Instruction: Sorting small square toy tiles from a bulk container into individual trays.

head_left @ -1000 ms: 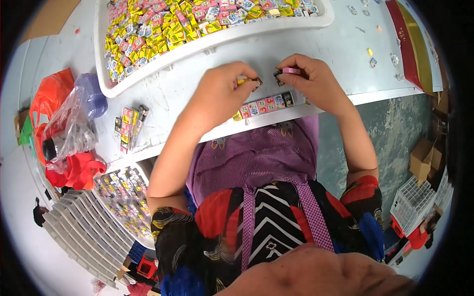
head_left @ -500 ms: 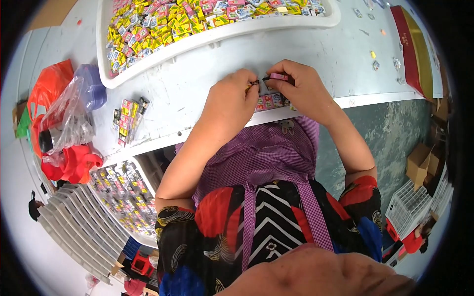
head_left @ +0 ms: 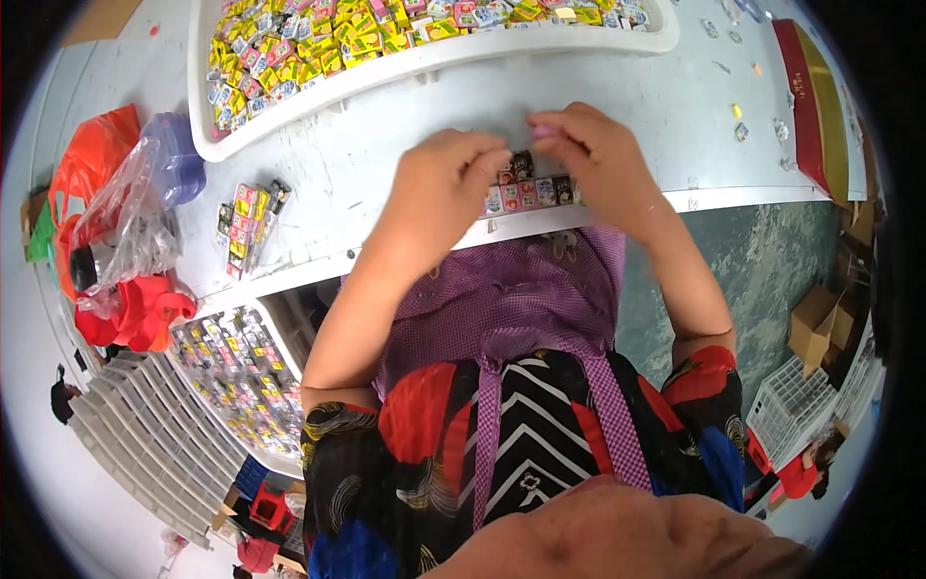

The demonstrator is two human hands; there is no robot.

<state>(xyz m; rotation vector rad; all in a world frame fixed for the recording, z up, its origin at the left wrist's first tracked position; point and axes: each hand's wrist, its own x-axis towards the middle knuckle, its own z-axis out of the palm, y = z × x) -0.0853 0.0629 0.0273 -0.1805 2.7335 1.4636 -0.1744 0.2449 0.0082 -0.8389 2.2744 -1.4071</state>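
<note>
Along the front edge of the table, a short row of small pink, white and black boxes (head_left: 526, 196) lies between my hands. Small black boxes (head_left: 516, 166) sit just behind that row. My left hand (head_left: 439, 183) is closed at the left end, fingertips together beside the black boxes; whatever it may hold is hidden. Over the right end, my right hand (head_left: 606, 169) is raised a little, its fingers pinched on a small pink box (head_left: 543, 130) that is blurred and mostly covered by the fingers.
A white tray (head_left: 424, 64) heaped with small colourful boxes stands at the back. Left lie a bundle of small boxes (head_left: 249, 220), purple plastic containers (head_left: 177, 159) and a red bag (head_left: 101, 154). A red-and-gold box (head_left: 805, 106) stands right. Below left sits a crate of packed pieces (head_left: 275, 338).
Both hands have shifted slightly apart, uncovering more of the row and the black boxes behind it. The pink box in my right hand has moved up, away from me.
</note>
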